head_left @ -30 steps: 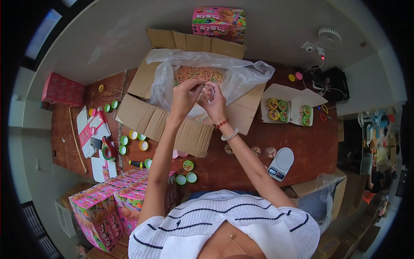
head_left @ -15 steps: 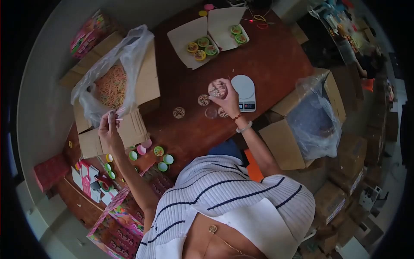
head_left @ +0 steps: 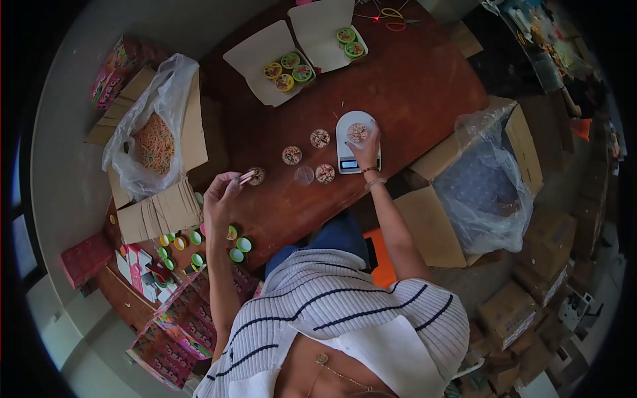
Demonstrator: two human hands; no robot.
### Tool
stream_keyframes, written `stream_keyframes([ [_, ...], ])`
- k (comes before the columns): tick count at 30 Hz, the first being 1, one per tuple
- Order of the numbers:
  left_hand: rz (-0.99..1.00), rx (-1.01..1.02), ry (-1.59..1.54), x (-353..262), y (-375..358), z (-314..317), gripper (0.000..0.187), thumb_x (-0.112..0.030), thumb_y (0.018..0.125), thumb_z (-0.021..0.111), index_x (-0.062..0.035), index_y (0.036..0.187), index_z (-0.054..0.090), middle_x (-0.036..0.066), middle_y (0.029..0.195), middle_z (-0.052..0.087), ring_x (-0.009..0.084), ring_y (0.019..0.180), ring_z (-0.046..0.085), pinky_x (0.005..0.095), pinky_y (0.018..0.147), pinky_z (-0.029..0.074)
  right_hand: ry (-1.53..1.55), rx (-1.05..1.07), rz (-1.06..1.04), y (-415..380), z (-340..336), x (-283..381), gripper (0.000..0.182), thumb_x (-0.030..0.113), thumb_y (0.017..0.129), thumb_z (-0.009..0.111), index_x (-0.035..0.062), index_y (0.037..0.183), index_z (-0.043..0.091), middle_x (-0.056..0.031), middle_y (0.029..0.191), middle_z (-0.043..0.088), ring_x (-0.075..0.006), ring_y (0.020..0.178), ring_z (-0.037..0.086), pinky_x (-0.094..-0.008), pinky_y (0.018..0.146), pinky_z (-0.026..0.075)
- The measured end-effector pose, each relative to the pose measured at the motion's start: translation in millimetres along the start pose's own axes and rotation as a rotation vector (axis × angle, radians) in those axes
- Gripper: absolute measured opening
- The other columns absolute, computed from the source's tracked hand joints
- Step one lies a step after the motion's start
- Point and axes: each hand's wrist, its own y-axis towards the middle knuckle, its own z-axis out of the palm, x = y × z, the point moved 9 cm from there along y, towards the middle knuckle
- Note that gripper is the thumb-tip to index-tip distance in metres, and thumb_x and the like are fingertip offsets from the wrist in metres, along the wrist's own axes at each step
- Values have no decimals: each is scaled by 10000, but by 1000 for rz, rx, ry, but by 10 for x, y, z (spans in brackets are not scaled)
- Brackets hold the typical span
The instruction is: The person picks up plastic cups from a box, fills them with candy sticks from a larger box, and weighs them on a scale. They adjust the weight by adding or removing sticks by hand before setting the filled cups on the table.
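Observation:
My left hand (head_left: 221,194) pinches a few thin pink sticks (head_left: 247,177), their tips beside a round clear cup (head_left: 257,175) at the left of the table. On the white digital scale (head_left: 349,159), my right hand (head_left: 366,151) has its fingers around a clear cup (head_left: 358,132) filled with coloured sticks. More filled cups stand to the left of the scale, among them one cup (head_left: 320,138) and another cup (head_left: 292,155). An empty clear round piece (head_left: 304,175), cup or lid, lies near them.
At left, an open carton (head_left: 194,126) holds a plastic bag of coloured sticks (head_left: 154,144). White boxes (head_left: 255,53) with green and yellow tubs stand at the back. A bag-lined carton (head_left: 424,222) is at right. Coloured lids (head_left: 244,244) lie front left; scissors (head_left: 398,25) lie far back.
My left hand has moved right, away from the bag, carrying sticks to the cups. My right hand has moved right, and its cup now sits on the scale. The camera view has shifted.

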Motion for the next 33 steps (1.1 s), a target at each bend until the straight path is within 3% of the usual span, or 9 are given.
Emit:
stream_keyframes([
  [3,75,12,262,188,-17,230,100,-66,973,663,-18,1053,698,5,936,714,63,860,635,218,786,509,155,172,-8,-301,-167,474,627,135,834,818,16,1372,519,-186,1295,602,-354,1271,553,-444,1085,441],
  [5,158,52,445,222,-125,607,87,-26,925,693,7,1003,712,51,948,740,120,882,704,266,775,553,662,693,367,-855,72,906,398,186,981,676,0,1318,575,-170,1303,623,-262,1233,611,-380,1001,509],
  [9,124,151,391,465,-260,1067,116,-14,912,700,20,1022,707,108,941,734,165,892,732,312,784,585,626,937,347,-1534,119,1477,330,188,1043,577,-13,1304,587,-142,1192,706,-227,1085,695,-348,896,550],
  [16,106,117,437,626,-305,1246,150,-35,912,709,12,1054,719,104,976,752,159,877,731,295,788,583,451,957,233,-1413,-16,1348,253,111,1030,570,-58,1202,645,-139,945,746,-222,886,744,-327,786,583],
  [17,40,114,381,697,-285,1236,163,-43,915,710,12,1068,720,95,987,758,141,877,723,282,790,577,452,960,238,-1417,-34,1313,253,111,1030,570,-58,1202,645,-139,945,746,-222,886,744,-327,786,583],
  [19,9,150,286,876,-221,1237,168,-53,919,712,14,1073,725,82,985,761,119,879,707,272,797,570,815,1032,605,-1552,12,1204,246,93,1051,527,-73,1182,653,-138,916,738,-213,863,749,-308,759,609],
  [29,-1,370,482,875,74,1635,190,-113,946,713,39,1058,730,59,936,764,89,857,678,268,791,549,700,946,576,-1449,-185,890,242,73,1023,578,-59,1218,631,-127,961,740,-177,865,747,-273,746,596],
  [31,29,315,436,711,319,1848,166,-99,941,705,29,1044,732,79,935,772,104,848,700,277,782,562,426,669,367,-1124,-412,760,273,72,1003,616,-33,1255,621,-127,1021,736,-162,941,730,-264,783,576],
  [33,107,239,383,632,641,2038,132,-72,926,696,12,1023,727,113,907,775,140,826,728,296,767,577,443,539,524,-1054,-523,409,278,90,1013,612,-18,1270,620,-118,1085,727,-159,1005,708,-275,859,561],
])
